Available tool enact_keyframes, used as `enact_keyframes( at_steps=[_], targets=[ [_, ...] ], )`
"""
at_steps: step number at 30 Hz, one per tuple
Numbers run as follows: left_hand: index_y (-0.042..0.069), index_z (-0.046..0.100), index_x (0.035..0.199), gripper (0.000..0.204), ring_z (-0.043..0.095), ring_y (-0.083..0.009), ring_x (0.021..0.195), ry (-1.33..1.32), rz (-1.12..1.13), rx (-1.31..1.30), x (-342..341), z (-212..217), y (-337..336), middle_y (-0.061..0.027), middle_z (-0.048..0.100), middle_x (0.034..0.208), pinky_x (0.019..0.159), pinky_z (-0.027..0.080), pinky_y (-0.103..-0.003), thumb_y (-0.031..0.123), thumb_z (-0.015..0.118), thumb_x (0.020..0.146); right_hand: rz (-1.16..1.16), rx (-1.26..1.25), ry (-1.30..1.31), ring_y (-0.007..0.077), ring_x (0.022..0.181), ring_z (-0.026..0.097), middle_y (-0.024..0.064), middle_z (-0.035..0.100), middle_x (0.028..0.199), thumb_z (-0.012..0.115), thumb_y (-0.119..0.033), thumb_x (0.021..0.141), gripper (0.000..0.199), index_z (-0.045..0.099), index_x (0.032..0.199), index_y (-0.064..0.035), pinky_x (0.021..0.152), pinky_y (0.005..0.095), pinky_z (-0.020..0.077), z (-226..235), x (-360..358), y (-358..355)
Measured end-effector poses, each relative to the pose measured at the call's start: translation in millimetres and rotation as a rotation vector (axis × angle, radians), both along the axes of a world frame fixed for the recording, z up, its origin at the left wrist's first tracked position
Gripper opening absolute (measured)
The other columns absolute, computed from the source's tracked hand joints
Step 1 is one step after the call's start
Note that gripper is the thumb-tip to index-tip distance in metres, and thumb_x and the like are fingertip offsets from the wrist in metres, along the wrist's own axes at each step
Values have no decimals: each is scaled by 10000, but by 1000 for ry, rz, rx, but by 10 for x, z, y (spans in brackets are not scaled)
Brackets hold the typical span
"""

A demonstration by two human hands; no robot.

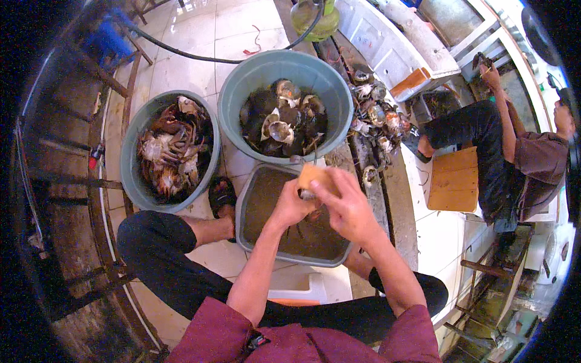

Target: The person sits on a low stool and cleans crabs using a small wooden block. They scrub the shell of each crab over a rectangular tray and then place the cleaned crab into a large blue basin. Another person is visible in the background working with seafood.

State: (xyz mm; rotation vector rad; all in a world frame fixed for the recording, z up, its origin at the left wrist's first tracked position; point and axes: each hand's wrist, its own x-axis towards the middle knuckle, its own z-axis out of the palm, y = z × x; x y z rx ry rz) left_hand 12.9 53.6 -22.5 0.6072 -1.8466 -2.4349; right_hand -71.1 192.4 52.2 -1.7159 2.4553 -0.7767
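Both my hands work close together over a grey rectangular basin point(249, 233) of murky brown water. My right hand point(348, 202) is closed on a yellow-orange block point(313, 174) that looks like a sponge. My left hand point(290, 204) is closed round a small dark thing, mostly hidden by the fingers; thin dark strands hang below it. Beyond the basin stands a large round grey-green tub point(233, 121) with dark water and pale crab-like shells point(280, 130). Another round tub point(129, 157), at the left, is heaped with brownish crab-like pieces point(172, 148).
Loose shells point(378, 115) lie along wooden planks at the right. A white foam box point(387, 45) and a green gas cylinder point(315, 21) with a black hose point(193, 55) stand farther off. Another person point(490, 145) sits at the right beside a wooden stool point(454, 181). My legs flank the basin.
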Motion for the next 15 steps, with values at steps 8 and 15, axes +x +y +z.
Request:
enact_keyframes(
  at_steps=[8, 15],
  targets=[
    [-5, 622, 984, 277, 582, -92, 769, -9, 60, -180, -13, 301, 27, -27, 653, 860, 668, 511, -297, 18, 700, 720, -37, 43, 44, 446, 1153, 476, 254, 489, 1248, 600, -3, 675, 586, 578, 1244, -147, 964, 482, 440, -84, -39, 90],
    [-10, 604, 1005, 265, 597, -109, 722, 192, 135, -136, -37, -12, 0, -30, 639, 834, 656, 514, -294, 8, 685, 753, -5, 43, 101, 434, 1163, 471, 239, 446, 1301, 604, 13, 671, 626, 558, 1266, -176, 968, 484, 436, -179, 44, 208]
  ],
)
